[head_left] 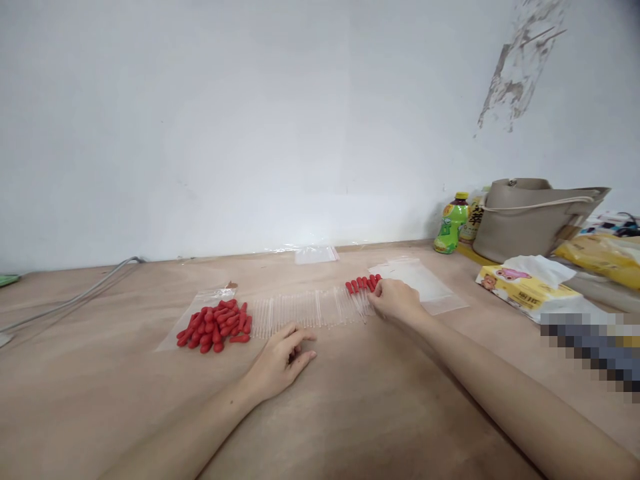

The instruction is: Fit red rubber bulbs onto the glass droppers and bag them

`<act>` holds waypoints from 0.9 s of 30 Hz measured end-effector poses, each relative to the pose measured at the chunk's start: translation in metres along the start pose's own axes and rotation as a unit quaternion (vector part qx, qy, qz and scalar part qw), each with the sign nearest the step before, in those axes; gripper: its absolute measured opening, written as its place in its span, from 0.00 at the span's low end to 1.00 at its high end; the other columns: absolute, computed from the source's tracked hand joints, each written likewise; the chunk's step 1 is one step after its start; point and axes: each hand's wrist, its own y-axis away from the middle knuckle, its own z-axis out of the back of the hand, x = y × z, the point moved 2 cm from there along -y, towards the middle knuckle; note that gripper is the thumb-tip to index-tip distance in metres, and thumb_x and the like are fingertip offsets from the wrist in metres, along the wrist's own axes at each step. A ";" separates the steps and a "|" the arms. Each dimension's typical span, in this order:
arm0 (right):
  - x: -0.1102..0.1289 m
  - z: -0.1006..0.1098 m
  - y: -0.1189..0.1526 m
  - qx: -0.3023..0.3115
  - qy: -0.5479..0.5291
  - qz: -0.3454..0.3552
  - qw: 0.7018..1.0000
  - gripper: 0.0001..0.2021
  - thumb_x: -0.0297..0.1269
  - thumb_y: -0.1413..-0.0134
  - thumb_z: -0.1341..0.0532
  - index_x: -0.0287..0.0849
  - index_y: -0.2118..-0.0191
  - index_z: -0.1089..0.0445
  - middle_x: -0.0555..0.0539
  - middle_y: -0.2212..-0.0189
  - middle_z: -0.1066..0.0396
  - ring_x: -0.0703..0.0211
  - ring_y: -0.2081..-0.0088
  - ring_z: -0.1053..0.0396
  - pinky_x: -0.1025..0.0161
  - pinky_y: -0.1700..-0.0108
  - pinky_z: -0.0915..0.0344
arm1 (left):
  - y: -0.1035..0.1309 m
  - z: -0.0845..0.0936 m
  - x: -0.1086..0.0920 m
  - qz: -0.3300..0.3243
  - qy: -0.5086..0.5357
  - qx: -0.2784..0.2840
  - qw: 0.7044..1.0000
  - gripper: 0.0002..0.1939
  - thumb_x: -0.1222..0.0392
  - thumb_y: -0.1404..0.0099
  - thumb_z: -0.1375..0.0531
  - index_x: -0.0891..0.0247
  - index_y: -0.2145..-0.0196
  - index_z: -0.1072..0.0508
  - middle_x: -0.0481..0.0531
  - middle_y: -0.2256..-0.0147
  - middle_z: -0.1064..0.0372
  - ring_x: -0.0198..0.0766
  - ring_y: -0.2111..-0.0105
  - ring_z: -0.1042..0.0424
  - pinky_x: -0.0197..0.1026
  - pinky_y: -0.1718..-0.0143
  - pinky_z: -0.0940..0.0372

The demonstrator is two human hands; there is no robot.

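A pile of red rubber bulbs (215,325) lies on a clear plastic bag at the left. To its right runs a row of thin clear tubes (295,309) on the wooden table. Several tubes with red bulbs on their ends (359,285) lie at the row's right end. My right hand (395,300) is there with its fingers pressed together beside the bulbs; what they hold, if anything, is hidden. My left hand (286,357) rests just in front of the tubes, fingers apart and holding nothing.
Flat plastic bags (425,287) lie behind my right hand. Further right stand a green bottle (451,223), a grey-beige bag (525,223) and a yellow tissue box (525,288). A cable (95,287) crosses the table at the left. A wall rises behind the table.
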 end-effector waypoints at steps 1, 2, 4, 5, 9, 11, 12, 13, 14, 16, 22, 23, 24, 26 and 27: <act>0.001 -0.001 0.000 0.010 0.000 0.001 1.000 0.11 0.39 0.53 0.48 0.43 0.73 0.30 0.43 0.71 0.29 0.52 0.66 0.32 0.62 0.69 0.42 | 0.000 0.000 0.000 0.000 0.001 0.000 1.000 0.10 0.62 0.39 0.48 0.60 0.59 0.33 0.51 0.65 0.38 0.32 0.73 0.38 0.36 0.71 0.38; 0.002 -0.002 0.000 0.015 0.001 0.000 1.000 0.11 0.38 0.54 0.48 0.42 0.71 0.30 0.42 0.70 0.29 0.52 0.66 0.32 0.62 0.69 0.41 | 0.000 0.000 0.000 0.000 0.002 0.000 1.000 0.10 0.62 0.39 0.48 0.60 0.59 0.33 0.51 0.65 0.38 0.32 0.73 0.38 0.36 0.71 0.39; 0.003 -0.002 0.000 0.020 0.004 -0.005 1.000 0.11 0.38 0.54 0.47 0.41 0.70 0.30 0.40 0.68 0.30 0.52 0.65 0.32 0.61 0.69 0.41 | 0.000 0.000 0.000 0.000 0.004 0.002 1.000 0.09 0.62 0.38 0.48 0.61 0.60 0.33 0.52 0.65 0.38 0.32 0.73 0.38 0.36 0.71 0.39; 0.003 -0.002 -0.001 0.023 0.006 -0.007 1.000 0.11 0.38 0.54 0.47 0.40 0.69 0.30 0.40 0.68 0.30 0.51 0.65 0.31 0.61 0.69 0.40 | 0.000 0.000 -0.001 0.000 0.004 0.004 1.000 0.09 0.62 0.38 0.48 0.61 0.60 0.33 0.52 0.65 0.38 0.32 0.73 0.38 0.36 0.71 0.39; 0.005 -0.001 0.000 0.038 0.010 -0.012 0.999 0.13 0.39 0.52 0.48 0.39 0.67 0.29 0.37 0.68 0.29 0.48 0.64 0.32 0.58 0.68 0.40 | -0.001 0.000 -0.001 0.000 0.008 0.009 1.000 0.08 0.63 0.39 0.48 0.62 0.62 0.33 0.52 0.65 0.38 0.32 0.73 0.38 0.36 0.71 0.39; 0.007 0.000 0.003 0.048 0.010 -0.009 0.999 0.14 0.39 0.51 0.49 0.38 0.67 0.29 0.36 0.67 0.30 0.47 0.64 0.32 0.57 0.67 0.39 | -0.001 0.000 -0.001 0.003 0.008 0.008 1.000 0.08 0.63 0.39 0.48 0.62 0.62 0.33 0.52 0.65 0.38 0.32 0.73 0.38 0.36 0.70 0.39; 0.008 0.001 0.004 0.053 0.010 -0.008 0.999 0.14 0.39 0.51 0.49 0.37 0.67 0.29 0.35 0.66 0.30 0.46 0.63 0.32 0.57 0.67 0.40 | -0.001 -0.001 0.000 0.004 0.008 0.007 1.000 0.08 0.63 0.39 0.48 0.61 0.62 0.33 0.51 0.65 0.38 0.32 0.73 0.38 0.36 0.70 0.39; 0.009 0.002 0.005 0.059 0.009 -0.007 0.998 0.14 0.38 0.50 0.49 0.37 0.67 0.29 0.35 0.65 0.30 0.46 0.63 0.32 0.57 0.66 0.40 | -0.001 -0.001 0.000 0.005 0.007 0.005 1.000 0.08 0.63 0.39 0.48 0.61 0.62 0.33 0.51 0.65 0.38 0.32 0.73 0.38 0.36 0.70 0.39; 0.009 0.003 0.006 0.063 0.007 -0.007 0.998 0.14 0.39 0.50 0.49 0.37 0.67 0.29 0.34 0.65 0.30 0.46 0.63 0.32 0.57 0.66 0.40 | -0.001 -0.001 0.000 0.005 0.006 0.004 1.000 0.08 0.63 0.39 0.48 0.61 0.62 0.32 0.51 0.65 0.38 0.32 0.73 0.38 0.36 0.70 0.39; 0.007 0.007 0.005 0.068 0.002 -0.010 0.998 0.15 0.40 0.51 0.48 0.36 0.67 0.29 0.34 0.65 0.30 0.48 0.63 0.32 0.58 0.66 0.40 | -0.001 -0.001 0.000 0.003 0.006 0.002 1.000 0.08 0.62 0.39 0.48 0.61 0.62 0.32 0.51 0.65 0.38 0.32 0.73 0.38 0.36 0.70 0.39; -0.003 0.027 0.000 0.046 -0.037 0.024 0.998 0.14 0.38 0.50 0.49 0.34 0.71 0.32 0.34 0.69 0.30 0.51 0.68 0.32 0.63 0.71 0.43 | -0.001 0.001 -0.001 0.004 -0.003 0.007 1.000 0.07 0.63 0.39 0.48 0.61 0.63 0.32 0.51 0.65 0.38 0.32 0.73 0.38 0.35 0.70 0.39; 0.000 0.029 0.001 0.035 -0.049 0.040 0.997 0.14 0.37 0.48 0.50 0.33 0.70 0.33 0.35 0.69 0.30 0.53 0.68 0.32 0.64 0.71 0.43 | -0.001 0.001 -0.001 0.003 -0.003 0.007 1.000 0.07 0.63 0.39 0.48 0.61 0.63 0.32 0.51 0.65 0.38 0.32 0.73 0.38 0.35 0.70 0.39; 0.003 0.029 0.003 0.024 -0.060 0.055 0.996 0.13 0.37 0.47 0.52 0.34 0.68 0.34 0.36 0.69 0.30 0.55 0.68 0.33 0.65 0.71 0.44 | -0.001 0.000 0.000 0.001 -0.003 0.006 1.000 0.08 0.63 0.39 0.48 0.61 0.62 0.32 0.51 0.65 0.38 0.32 0.73 0.38 0.35 0.70 0.39; 0.015 0.024 0.011 -0.001 -0.096 0.100 0.990 0.12 0.35 0.44 0.54 0.35 0.64 0.36 0.41 0.68 0.30 0.59 0.68 0.34 0.67 0.69 0.43 | -0.001 0.000 0.000 -0.003 -0.009 0.002 1.000 0.08 0.63 0.39 0.48 0.61 0.62 0.32 0.51 0.65 0.37 0.32 0.72 0.37 0.35 0.70 0.39; 0.021 0.019 0.017 -0.014 -0.118 0.130 0.984 0.12 0.35 0.44 0.54 0.36 0.62 0.37 0.43 0.68 0.31 0.61 0.68 0.34 0.68 0.68 0.43 | 0.000 -0.001 0.001 -0.003 -0.018 -0.006 1.000 0.08 0.63 0.39 0.48 0.61 0.62 0.32 0.51 0.65 0.37 0.33 0.71 0.37 0.36 0.70 0.39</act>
